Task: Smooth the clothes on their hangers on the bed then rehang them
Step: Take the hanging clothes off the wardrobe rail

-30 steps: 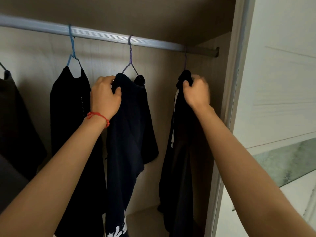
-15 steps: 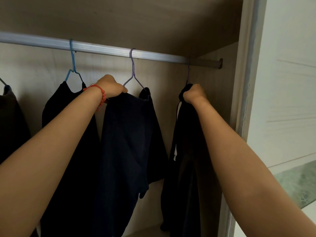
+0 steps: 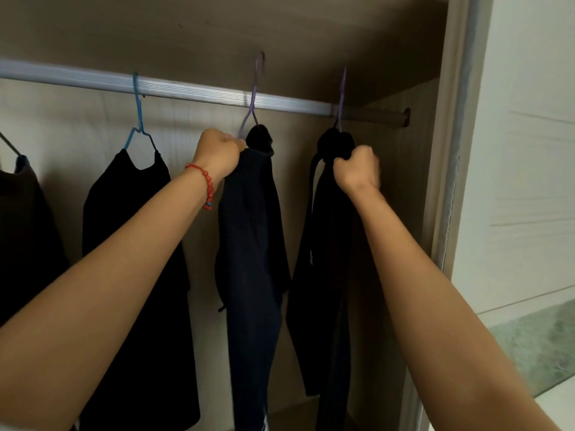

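A silver wardrobe rail (image 3: pixel 193 94) runs across the top. My left hand (image 3: pixel 218 154), with a red bead bracelet at the wrist, grips the shoulder of a dark navy garment (image 3: pixel 252 231) on a purple hanger (image 3: pixel 253 101); that hook stands raised above the rail. My right hand (image 3: pixel 356 171) grips the top of a black garment (image 3: pixel 323 244) on a second purple hanger (image 3: pixel 341 98), whose hook also rises above the rail near its right end.
Left of my hands a black top (image 3: pixel 137 244) hangs on a blue hanger (image 3: pixel 138 119), and another dark garment (image 3: pixel 21 231) hangs at the far left. The wardrobe side panel (image 3: pixel 448 150) and a white sliding door (image 3: pixel 529 150) stand close on the right.
Both hands have lifted their garments. The two purple hooks, which sat on the rail before, now stand above it. The navy garment has bunched narrower.
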`<state>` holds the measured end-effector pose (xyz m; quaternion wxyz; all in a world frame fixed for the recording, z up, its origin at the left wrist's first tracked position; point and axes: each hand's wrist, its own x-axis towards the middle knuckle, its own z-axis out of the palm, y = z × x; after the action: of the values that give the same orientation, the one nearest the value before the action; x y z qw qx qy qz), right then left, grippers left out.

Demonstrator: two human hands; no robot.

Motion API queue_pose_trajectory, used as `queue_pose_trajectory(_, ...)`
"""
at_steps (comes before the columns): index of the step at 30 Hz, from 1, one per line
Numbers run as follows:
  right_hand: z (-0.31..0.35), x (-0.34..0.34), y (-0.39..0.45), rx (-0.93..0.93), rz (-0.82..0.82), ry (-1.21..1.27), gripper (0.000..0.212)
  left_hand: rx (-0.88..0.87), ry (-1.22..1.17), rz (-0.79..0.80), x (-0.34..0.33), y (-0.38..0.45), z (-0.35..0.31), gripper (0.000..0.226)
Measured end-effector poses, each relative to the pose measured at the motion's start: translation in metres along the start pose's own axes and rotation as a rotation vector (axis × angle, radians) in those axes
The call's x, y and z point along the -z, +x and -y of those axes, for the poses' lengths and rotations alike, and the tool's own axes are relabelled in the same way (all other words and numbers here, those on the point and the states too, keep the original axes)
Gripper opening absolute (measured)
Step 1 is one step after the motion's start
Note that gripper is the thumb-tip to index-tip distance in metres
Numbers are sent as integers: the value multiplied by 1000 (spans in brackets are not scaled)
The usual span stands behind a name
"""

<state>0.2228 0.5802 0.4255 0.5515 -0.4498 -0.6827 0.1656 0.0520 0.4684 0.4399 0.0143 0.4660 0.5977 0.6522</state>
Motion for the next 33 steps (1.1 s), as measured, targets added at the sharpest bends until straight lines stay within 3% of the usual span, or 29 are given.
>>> queue_pose_trajectory(4, -17, 0, -20, -15, 44, 40, 15, -69, 3, -25, -8, -20, 13, 30)
queue_pose_trajectory(6, -26, 2, -38, -31, 55, 56, 25, -58, -8, -38, -11, -33, 20, 37)
queue_pose_trajectory(11, -50, 10, -104, -44, 129, 56, 25, 91, -138, 32, -12, -75, 48, 31)
queue_pose_trajectory(20, -78, 40, -236, -143, 120, 62, 22, 337, -252, 224, 10, -179, 110, 26)
queue_pose_trajectory(28, -79, 100, -364, -309, -16, 64, 6, 309, -327, 590, 28, -273, 125, 27)
queue_pose_trajectory(33, -51, 159, -448, -366, -102, 97, 14, 222, -381, 837, 47, -328, 108, 20)
